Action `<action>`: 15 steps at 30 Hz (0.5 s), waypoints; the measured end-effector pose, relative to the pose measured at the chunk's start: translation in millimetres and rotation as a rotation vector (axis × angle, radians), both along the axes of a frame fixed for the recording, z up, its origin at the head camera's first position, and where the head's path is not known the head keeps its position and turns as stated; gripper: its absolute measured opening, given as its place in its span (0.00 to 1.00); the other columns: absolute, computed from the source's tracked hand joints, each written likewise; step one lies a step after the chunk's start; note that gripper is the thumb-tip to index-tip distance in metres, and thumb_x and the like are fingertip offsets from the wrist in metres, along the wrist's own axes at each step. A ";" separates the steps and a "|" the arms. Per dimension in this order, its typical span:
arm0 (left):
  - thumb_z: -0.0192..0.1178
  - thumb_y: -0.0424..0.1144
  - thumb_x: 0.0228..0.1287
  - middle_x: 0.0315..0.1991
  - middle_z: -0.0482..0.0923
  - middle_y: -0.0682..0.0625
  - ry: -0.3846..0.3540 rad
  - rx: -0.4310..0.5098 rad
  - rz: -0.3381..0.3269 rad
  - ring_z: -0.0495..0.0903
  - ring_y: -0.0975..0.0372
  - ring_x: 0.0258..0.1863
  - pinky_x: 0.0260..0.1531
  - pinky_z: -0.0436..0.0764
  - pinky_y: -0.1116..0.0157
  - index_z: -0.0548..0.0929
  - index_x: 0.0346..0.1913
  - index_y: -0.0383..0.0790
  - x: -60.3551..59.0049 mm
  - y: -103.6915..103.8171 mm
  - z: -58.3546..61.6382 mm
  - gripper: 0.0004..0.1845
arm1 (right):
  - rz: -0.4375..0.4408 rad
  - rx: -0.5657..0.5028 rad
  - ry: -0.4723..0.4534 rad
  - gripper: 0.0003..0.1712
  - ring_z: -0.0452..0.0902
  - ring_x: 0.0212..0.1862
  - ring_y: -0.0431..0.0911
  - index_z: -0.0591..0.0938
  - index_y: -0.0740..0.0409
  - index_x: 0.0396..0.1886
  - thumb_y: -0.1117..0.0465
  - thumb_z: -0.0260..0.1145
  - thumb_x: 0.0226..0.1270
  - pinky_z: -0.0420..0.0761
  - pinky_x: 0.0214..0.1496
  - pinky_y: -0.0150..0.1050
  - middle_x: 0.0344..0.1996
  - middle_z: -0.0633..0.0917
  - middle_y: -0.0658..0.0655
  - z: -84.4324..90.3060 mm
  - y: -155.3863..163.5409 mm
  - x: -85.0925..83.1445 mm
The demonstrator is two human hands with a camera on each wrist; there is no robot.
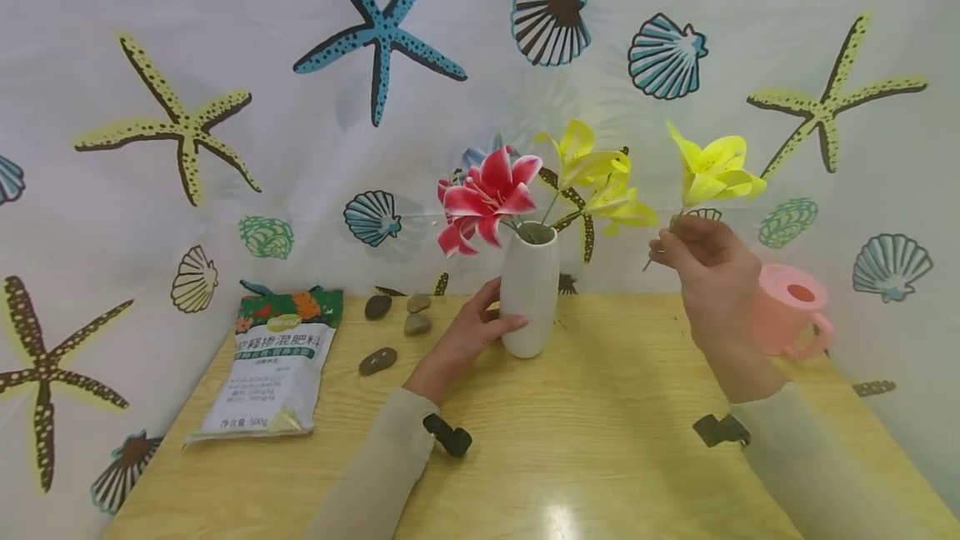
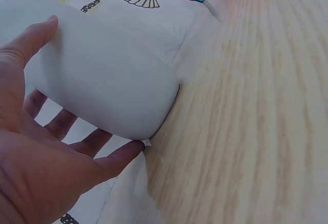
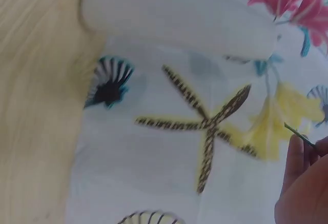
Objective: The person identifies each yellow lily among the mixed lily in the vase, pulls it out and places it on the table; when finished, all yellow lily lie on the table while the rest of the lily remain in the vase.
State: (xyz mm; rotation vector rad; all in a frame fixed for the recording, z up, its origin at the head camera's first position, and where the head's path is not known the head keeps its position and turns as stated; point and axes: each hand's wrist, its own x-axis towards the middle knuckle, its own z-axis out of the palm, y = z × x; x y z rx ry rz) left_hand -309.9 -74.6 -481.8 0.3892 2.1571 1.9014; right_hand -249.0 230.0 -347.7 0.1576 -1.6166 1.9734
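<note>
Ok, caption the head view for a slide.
Left hand steadies white vase of lilies; right hand holds yellow lily beside it.

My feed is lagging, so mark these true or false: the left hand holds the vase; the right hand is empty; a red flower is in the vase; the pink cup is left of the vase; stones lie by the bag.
1. The left hand holds the vase: true.
2. The right hand is empty: false, it pinches a yellow flower by the stem.
3. A red flower is in the vase: true.
4. The pink cup is left of the vase: false, it stands to the right.
5. Stones lie by the bag: true.
</note>
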 end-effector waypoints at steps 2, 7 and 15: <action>0.74 0.49 0.76 0.84 0.69 0.47 0.003 -0.004 0.001 0.74 0.42 0.81 0.84 0.72 0.39 0.63 0.88 0.61 -0.8 -0.2 -0.7 0.44 | 0.000 0.047 -0.082 0.14 0.94 0.37 0.39 0.87 0.61 0.54 0.74 0.74 0.73 0.94 0.45 0.34 0.38 0.92 0.49 -4.1 15.3 -3.1; 0.74 0.50 0.76 0.85 0.69 0.47 0.006 -0.010 -0.001 0.74 0.42 0.81 0.84 0.72 0.38 0.63 0.88 0.61 -2.3 -1.1 -3.4 0.44 | 0.061 0.282 -0.314 0.20 0.93 0.38 0.34 0.82 0.55 0.66 0.69 0.71 0.79 0.93 0.47 0.31 0.40 0.89 0.44 -22.8 51.8 -13.9; 0.74 0.50 0.76 0.85 0.69 0.47 0.013 -0.002 -0.009 0.73 0.42 0.82 0.84 0.71 0.38 0.62 0.88 0.62 -3.6 -1.2 -5.3 0.45 | 0.299 0.677 -0.539 0.30 0.91 0.40 0.34 0.72 0.75 0.78 0.65 0.64 0.85 0.93 0.50 0.33 0.46 0.90 0.55 -60.3 65.5 -27.4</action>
